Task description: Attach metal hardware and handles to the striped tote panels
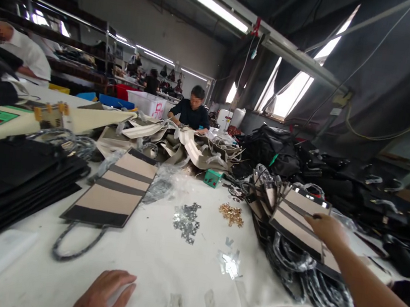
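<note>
beige bag [113, 192] with black stripes, gold fittings [232, 214], white table [159, 259], green box [212, 177]

Single view from my head, facing forward and down across the tabletop [161, 249], close above its near edge.

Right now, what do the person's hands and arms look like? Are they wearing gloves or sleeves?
No gloves. Both the left hand and the right hand are bare. The right forearm is bare too, with no sleeve, watch or bracelet showing. No rings show on the fingers.
</note>
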{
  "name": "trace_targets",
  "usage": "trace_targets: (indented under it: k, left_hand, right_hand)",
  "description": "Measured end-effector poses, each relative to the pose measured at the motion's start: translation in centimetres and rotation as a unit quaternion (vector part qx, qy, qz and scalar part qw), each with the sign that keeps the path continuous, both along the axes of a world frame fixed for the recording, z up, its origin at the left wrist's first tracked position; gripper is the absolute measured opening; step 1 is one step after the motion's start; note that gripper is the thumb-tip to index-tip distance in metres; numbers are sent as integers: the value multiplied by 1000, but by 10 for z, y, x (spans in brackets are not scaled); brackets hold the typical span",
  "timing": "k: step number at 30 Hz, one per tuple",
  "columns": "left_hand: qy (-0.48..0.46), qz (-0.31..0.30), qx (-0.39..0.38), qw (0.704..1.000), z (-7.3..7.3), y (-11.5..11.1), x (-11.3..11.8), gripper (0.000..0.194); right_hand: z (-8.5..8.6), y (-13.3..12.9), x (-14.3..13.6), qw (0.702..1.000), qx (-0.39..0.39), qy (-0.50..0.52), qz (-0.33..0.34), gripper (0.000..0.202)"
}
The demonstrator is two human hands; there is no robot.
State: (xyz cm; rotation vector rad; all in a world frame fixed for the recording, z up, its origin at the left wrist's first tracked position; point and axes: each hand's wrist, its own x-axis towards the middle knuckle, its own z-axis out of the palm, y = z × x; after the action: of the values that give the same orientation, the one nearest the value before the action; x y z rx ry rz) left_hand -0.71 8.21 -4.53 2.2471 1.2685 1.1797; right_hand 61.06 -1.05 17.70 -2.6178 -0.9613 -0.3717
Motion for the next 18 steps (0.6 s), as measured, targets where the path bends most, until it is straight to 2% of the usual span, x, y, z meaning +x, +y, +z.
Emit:
trace_targets:
  k: [3, 6, 9, 11, 13, 15, 18]
  left_hand:
    - [15, -7, -1, 1000, 7, -5, 2, 21]
    - [14, 5, 18, 1000, 14, -11, 4, 19]
    - [26, 49, 41, 998, 19, -9, 3, 20]
    - [54, 90, 51, 993, 23, -1, -2, 23]
    - [97, 136, 54, 984, 28, 14, -11, 30]
    - [147, 181, 41, 972, 33, 32, -20, 39]
    - [210, 226, -10, 951, 40, 54, -31, 46]
  right_hand:
    - [-19, 18, -36, 996, -18, -15, 84, 48]
    - [-42, 40, -101, 976, -21, 1, 218, 48]
    - [-78, 64, -183, 926, -31, 54, 373, 37]
    - [-107, 81, -233, 882, -79, 65, 461, 31]
    - [-135, 100, -269, 842, -138, 59, 519, 26]
    - [-157, 118, -288, 820, -164, 56, 546, 25]
    - [-177, 140, -285, 831, -146, 57, 534, 28]
